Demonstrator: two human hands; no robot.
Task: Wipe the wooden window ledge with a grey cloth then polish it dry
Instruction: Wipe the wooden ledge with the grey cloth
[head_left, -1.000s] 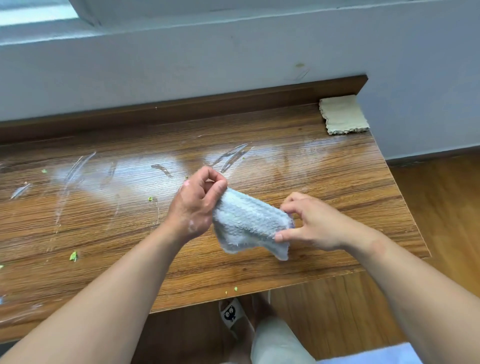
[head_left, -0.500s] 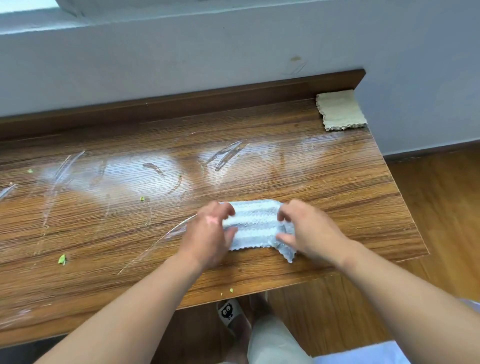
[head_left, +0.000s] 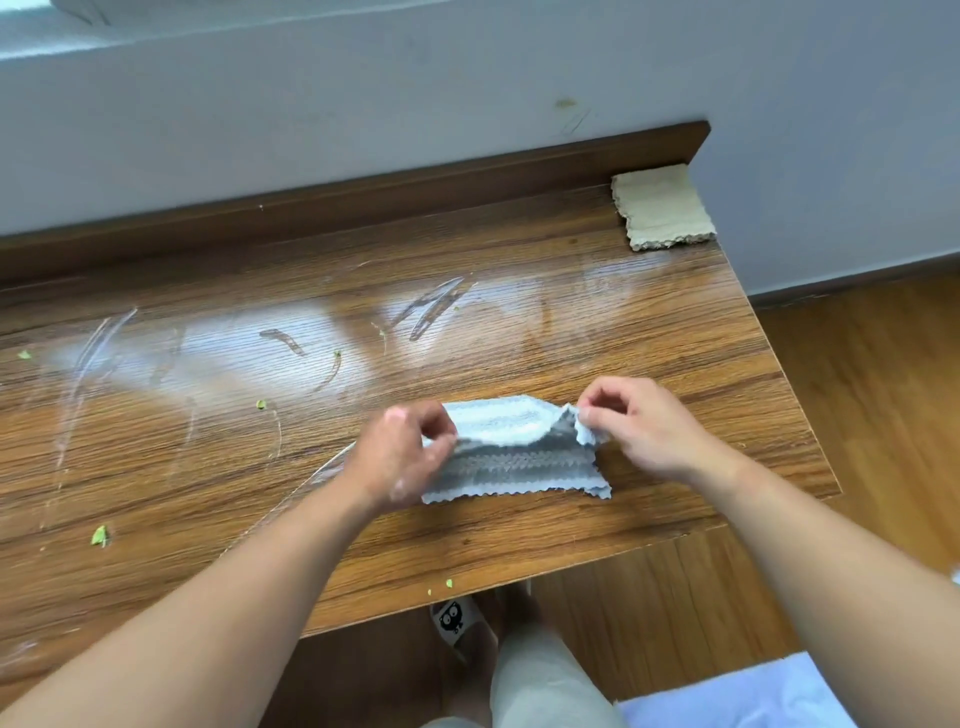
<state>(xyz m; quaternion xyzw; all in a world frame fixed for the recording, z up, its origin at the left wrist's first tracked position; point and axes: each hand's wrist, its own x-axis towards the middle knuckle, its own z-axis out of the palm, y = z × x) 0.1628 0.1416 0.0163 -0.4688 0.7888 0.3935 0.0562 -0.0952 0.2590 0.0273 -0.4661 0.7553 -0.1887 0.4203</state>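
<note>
I hold the grey cloth (head_left: 519, 462) with both hands, low over the wooden window ledge (head_left: 675, 364), in its right part and near the front edge. My left hand (head_left: 400, 457) pinches the left side of the cloth between thumb and fingers, the fingers curled. My right hand (head_left: 644, 431) pinches the upper right corner in the same way and lifts it a little. The cloth is folded: the far layer is raised and looks lighter, and the near part with the zigzag border lies flat on the wood.

On the ledge there are white streaks (head_left: 431, 306) and wet shiny places behind and left of my hands, and some small green bits (head_left: 98, 535) lie here and there. A beige cloth (head_left: 660, 208) lies flat in the far right corner, next to the wall (head_left: 363, 104). Below the front edge I see my slipper (head_left: 454, 618) on the wooden floor (head_left: 883, 389).
</note>
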